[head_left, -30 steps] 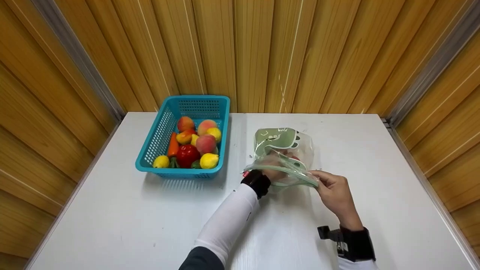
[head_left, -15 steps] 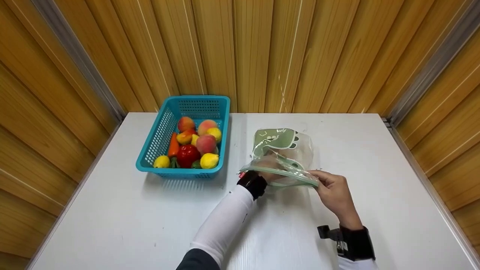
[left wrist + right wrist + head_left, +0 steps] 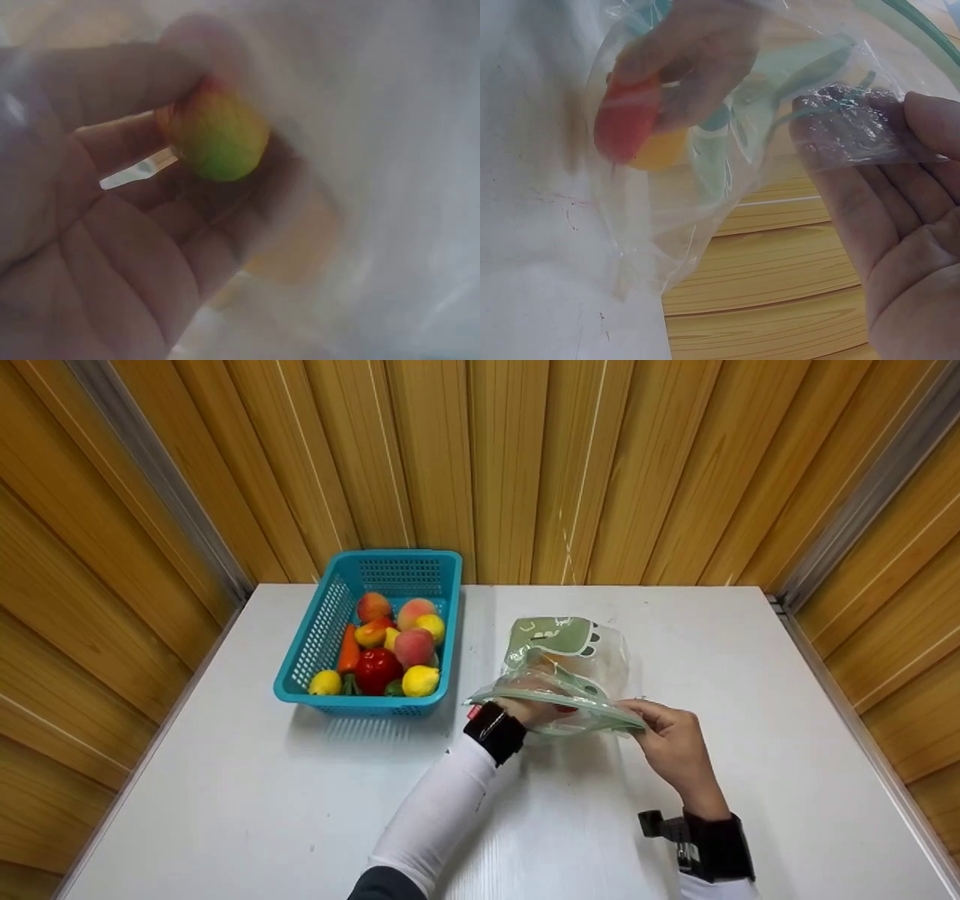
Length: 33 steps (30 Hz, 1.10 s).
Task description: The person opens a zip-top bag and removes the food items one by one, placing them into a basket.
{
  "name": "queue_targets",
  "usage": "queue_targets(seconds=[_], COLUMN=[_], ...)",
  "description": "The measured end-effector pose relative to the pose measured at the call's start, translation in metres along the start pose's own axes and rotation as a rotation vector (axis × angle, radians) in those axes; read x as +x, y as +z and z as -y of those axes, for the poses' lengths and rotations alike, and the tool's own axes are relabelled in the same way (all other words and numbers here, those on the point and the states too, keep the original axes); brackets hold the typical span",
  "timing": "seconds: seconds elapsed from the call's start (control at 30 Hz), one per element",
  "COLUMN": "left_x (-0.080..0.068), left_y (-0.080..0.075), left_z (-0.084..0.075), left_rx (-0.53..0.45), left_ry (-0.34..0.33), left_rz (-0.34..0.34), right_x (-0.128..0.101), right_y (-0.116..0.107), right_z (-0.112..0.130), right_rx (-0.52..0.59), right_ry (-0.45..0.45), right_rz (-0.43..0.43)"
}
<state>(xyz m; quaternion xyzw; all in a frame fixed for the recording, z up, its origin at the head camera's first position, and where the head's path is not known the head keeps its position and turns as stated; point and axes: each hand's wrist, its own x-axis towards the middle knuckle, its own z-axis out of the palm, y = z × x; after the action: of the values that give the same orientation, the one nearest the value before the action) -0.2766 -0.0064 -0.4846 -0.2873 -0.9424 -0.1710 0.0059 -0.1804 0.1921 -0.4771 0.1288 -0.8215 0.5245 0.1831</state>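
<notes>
We see a clear bag lying on the white counter, right of the middle. It has a green picture on its far end. Our left hand is deep inside the bag. Its fingers curl around a small fruit, red on one side and yellow-green on the other. Through the plastic, the right wrist view shows the same fruit held low in the bag. Something pale orange seems to lie just beside it, but it is too blurry to name.

Our right hand pinches the near rim of the bag with thumb and fingers and lifts it, so the mouth stays wide.

We think the best way is to keep that rim lifted while the left hand is inside. It is good to set the fruit down softly near the far end of the bag before the fingers let go. The plastic is thin and slippery, so a slow, straight move should keep it from bunching.

Far left stands a blue basket with peaches, lemons, a carrot and a red pepper.
</notes>
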Motion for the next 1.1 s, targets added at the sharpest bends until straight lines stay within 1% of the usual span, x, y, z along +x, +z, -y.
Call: queue_targets(seconds=[0.03, 0.1, 0.17, 0.2, 0.27, 0.33, 0.37, 0.43, 0.5, 0.6, 0.67, 0.8, 0.93, 1.1], left_x=[-0.002, -0.004, -0.007, -0.008, -0.012, -0.017, -0.02, -0.024, -0.03, -0.039, -0.045, -0.057, -0.069, -0.083], left_y=[-0.003, -0.009, -0.016, -0.019, -0.024, -0.03, -0.032, -0.037, -0.042, -0.051, -0.056, -0.065, -0.07, -0.07], left_z=[-0.001, -0.005, -0.008, -0.01, -0.013, -0.015, -0.016, -0.017, -0.018, -0.022, -0.024, -0.029, -0.029, -0.024], left_rx=[-0.028, -0.116, -0.227, -0.265, -0.299, -0.236, -0.17, -0.002, 0.129, 0.217, 0.258, 0.246, 0.15, 0.082], left_ry=[-0.026, -0.074, -0.133, -0.16, -0.169, -0.126, -0.084, 0.021, 0.097, 0.155, 0.173, 0.194, 0.19, 0.178], left_rz=[0.005, 0.005, 0.01, 0.016, 0.012, 0.004, -0.006, -0.052, -0.084, -0.097, -0.095, -0.114, -0.125, -0.134], right_x=[0.0, 0.0, 0.0, 0.0, 0.0, 0.0, 0.0, 0.0, 0.0, 0.001, 0.001, 0.0, 0.001, 0.001], right_y=[0.0, 0.0, 0.0, 0.0, 0.0, 0.0, 0.0, 0.001, 0.001, 0.001, 0.001, 0.0, 0.001, 0.002], right_z=[0.0, 0.0, 0.0, 0.0, 0.0, 0.0, -0.001, -0.001, -0.001, 0.0, 0.0, 0.0, -0.002, -0.004], right_rx=[-0.003, -0.014, -0.027, -0.034, -0.046, -0.055, -0.058, -0.059, -0.059, -0.062, -0.057, -0.044, -0.028, 0.011], right_ry=[-0.004, -0.009, -0.014, -0.015, -0.02, -0.026, -0.028, -0.033, -0.036, -0.043, -0.048, -0.067, -0.092, -0.102], right_rz=[-0.002, -0.009, -0.02, -0.024, -0.032, -0.04, -0.043, -0.045, -0.047, -0.051, -0.055, -0.061, -0.061, -0.046])
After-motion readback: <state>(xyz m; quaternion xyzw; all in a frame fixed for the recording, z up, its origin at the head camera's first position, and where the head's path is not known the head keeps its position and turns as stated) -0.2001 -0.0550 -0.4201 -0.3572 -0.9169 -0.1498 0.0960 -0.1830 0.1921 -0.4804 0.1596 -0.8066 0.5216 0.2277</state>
